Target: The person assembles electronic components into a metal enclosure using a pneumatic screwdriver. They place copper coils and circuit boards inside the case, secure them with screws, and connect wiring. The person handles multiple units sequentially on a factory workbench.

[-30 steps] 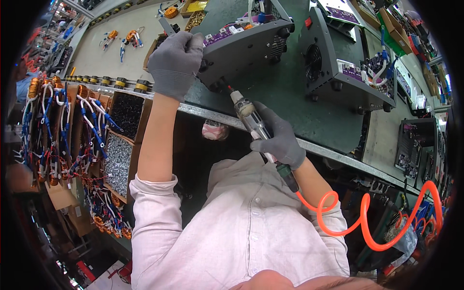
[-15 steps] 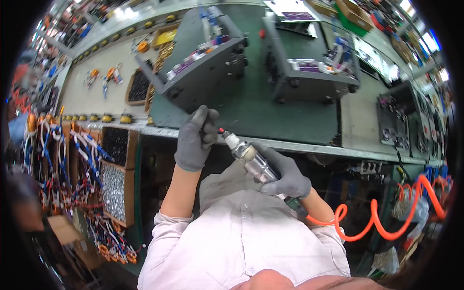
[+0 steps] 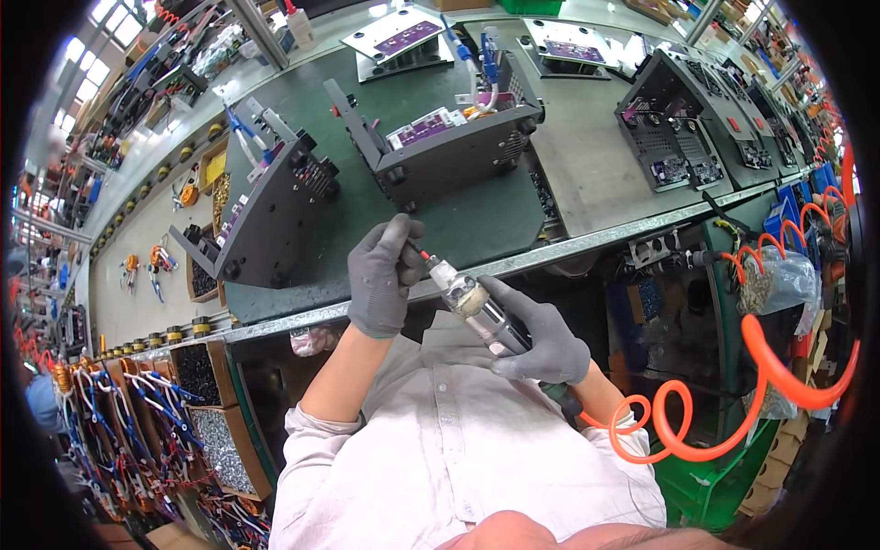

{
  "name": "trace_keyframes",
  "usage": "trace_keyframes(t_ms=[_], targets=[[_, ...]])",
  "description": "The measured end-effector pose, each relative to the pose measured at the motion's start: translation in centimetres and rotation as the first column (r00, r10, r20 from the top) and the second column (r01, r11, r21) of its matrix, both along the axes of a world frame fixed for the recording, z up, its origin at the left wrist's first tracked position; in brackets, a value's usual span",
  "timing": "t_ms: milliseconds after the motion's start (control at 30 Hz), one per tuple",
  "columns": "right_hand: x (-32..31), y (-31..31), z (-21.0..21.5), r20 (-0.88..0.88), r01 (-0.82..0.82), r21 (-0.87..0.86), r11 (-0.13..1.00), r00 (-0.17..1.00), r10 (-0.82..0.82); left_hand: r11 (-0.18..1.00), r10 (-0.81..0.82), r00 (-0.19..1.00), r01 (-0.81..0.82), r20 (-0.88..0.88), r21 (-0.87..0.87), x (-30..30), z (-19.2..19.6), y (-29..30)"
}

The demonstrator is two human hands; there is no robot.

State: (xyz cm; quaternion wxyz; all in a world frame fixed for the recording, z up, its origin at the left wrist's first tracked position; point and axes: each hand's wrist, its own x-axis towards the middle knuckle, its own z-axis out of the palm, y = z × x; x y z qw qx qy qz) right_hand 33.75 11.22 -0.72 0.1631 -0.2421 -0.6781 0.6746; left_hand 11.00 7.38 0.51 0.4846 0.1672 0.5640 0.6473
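1. the right hand (image 3: 543,341), in a grey glove, is wrapped around a silver power driver (image 3: 484,316), which slants in front of the person's shirt (image 3: 449,449), its red tip up and to the left.
2. the left hand (image 3: 383,275), gloved alike, has its fingers curled in just beside that tip (whether they pinch something small, i cannot tell).
3. a coiled orange hose (image 3: 763,353) runs from the driver's lower end to the right.
4. beyond the hands and apart from them, a dark grey chassis (image 3: 467,158) stands on a green mat (image 3: 458,229); a second chassis (image 3: 270,220) stands to its left.
5. at lower left, a box of small silver parts (image 3: 225,449) sits beside a box of black ones (image 3: 199,374).
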Motion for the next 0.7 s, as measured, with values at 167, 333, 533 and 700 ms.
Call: trace_keyframes(t_ms=[167,333,533,700], targets=[[1.9,0.6,-0.2,-0.095,0.161,-0.075,0.984,0.981,-0.167,0.958,-0.249,0.797,0.285,-0.550,-0.021,0.0,0.5,1.9],[2.4,2.4,0.5,-0.107,0.340,-0.298,0.892,0.917,-0.385,0.994,-0.081,-0.163,0.058,-0.983,-0.092,-4.3,7.3,10.1],[2.1,3.3,-0.9,-0.166,0.317,-0.384,0.867,0.900,-0.403,0.548,-0.792,-0.156,0.245,-0.591,-0.799,-7.6,5.8,19.0],[1.4,4.0,-1.1,-0.144,0.308,-0.393,0.866,0.910,-0.389,0.464,-0.842,-0.138,0.305,-0.521,-0.832,-9.0,3.6,20.3]])
